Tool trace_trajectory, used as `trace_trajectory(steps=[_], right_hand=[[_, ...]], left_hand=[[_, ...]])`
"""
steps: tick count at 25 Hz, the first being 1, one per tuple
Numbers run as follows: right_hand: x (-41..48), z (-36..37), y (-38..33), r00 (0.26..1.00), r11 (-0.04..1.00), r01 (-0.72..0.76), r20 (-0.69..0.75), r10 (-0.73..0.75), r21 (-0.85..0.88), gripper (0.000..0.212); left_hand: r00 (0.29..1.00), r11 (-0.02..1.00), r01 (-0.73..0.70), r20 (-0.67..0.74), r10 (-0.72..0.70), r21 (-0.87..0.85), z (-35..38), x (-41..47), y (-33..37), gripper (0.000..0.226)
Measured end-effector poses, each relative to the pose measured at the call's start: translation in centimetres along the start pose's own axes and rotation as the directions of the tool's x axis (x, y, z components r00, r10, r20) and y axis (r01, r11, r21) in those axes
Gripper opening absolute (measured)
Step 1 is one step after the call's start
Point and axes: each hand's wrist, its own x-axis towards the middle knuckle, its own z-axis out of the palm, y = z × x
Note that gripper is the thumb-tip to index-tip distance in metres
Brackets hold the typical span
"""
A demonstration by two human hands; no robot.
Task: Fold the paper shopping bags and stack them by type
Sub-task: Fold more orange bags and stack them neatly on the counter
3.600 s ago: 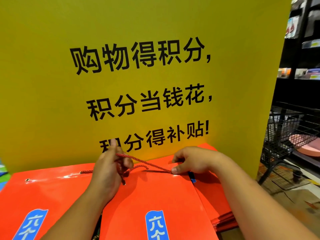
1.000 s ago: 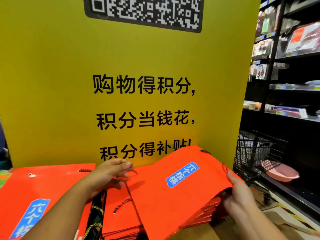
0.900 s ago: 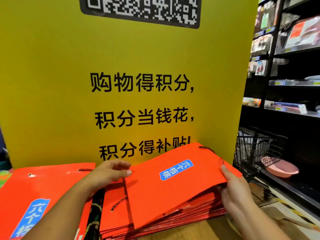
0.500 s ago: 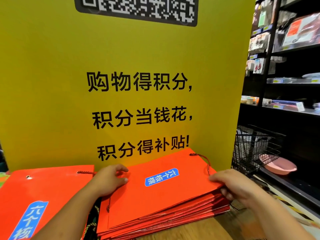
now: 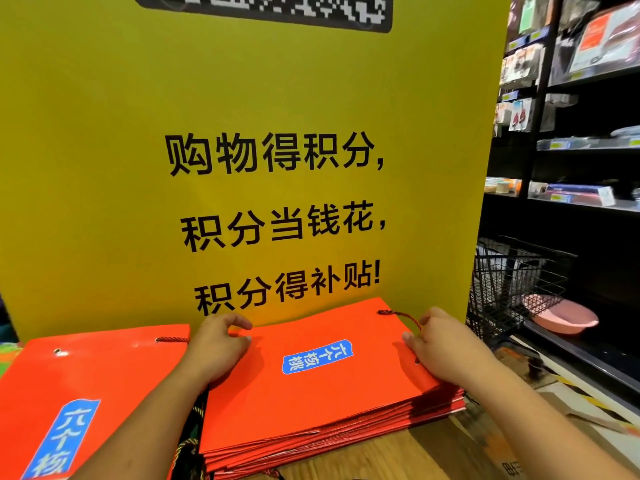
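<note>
**Yellow sign behind, top bag being squared on its stack**

Yellow sign (image 5: 242,133) with black characters fills the background, and everything sits at its foot on a wooden counter (image 5: 381,459). In front of the sign's lower right part lies the red stack (image 5: 346,431) of flattened bags. The top bag (image 5: 311,393) lies flat on it but is turned askew to those beneath. The left hand (image 5: 218,348) rests at the bag's edge below the sign's bottom line of characters, fingers curled; whether they pinch the paper I cannot tell. The right hand (image 5: 440,348) lies relaxed on the opposite edge, fingers pressing down just beside the rope handle (image 5: 401,315). A second red pile (image 5: 86,375) sits under the sign's left part. Folding looks done for this bag, so the step in hand is aligning it. The next move calls for rotating the bag until its edges match the stack, tucking the handle flat, then pressing it down
</note>
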Motion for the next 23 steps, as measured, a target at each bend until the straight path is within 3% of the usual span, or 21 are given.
trace_trajectory(steps=[2, 5, 7, 10, 14, 18, 23], right_hand=[[0.3, 0.1, -0.4, 0.998, 0.997, -0.04, -0.055, 0.037, -0.061, 0.047], [1.2, 0.4, -1.7, 0.99, 0.997, -0.006, -0.142, -0.006, -0.083, 0.026], [2.0, 1.1, -2.9, 0.987, 0.988, 0.15, -0.062, -0.148, 0.03, 0.032], [2.9, 2.7, -4.3, 0.945, 0.958, 0.284, 0.157, -0.288, 0.044, 0.048], [2.6, 4.7, -3.9, 0.941, 0.967, 0.25, 0.247, -0.232, -0.043, 0.103], [2.8, 5.6, -3.9, 0.922, 0.959, 0.246, 0.338, -0.187, -0.141, 0.099], [4.0, 5.9, -4.1, 0.866, 0.951, 0.251, 0.481, -0.136, -0.183, 0.1]], left_hand=[[0.995, 0.98, -0.092, 0.048, 0.085, 0.177, 0.3, -0.2, 0.3, 0.016], [0.972, 0.846, -0.115, 0.233, -0.01, 0.52, 1.7, -1.3, 0.9, 0.079], [0.945, 0.746, -0.111, 0.303, -0.126, 0.657, 2.6, -1.9, 1.5, 0.104], [0.905, 0.722, -0.114, 0.371, -0.208, 0.683, 3.5, -2.6, 2.2, 0.132], [0.855, 0.737, -0.109, 0.441, -0.272, 0.667, 3.5, -2.2, 1.9, 0.139], [0.782, 0.704, -0.191, 0.539, -0.312, 0.684, 3.2, -1.7, 1.5, 0.144], [0.758, 0.656, -0.216, 0.547, -0.354, 0.723, 4.0, -1.3, 1.2, 0.141]])
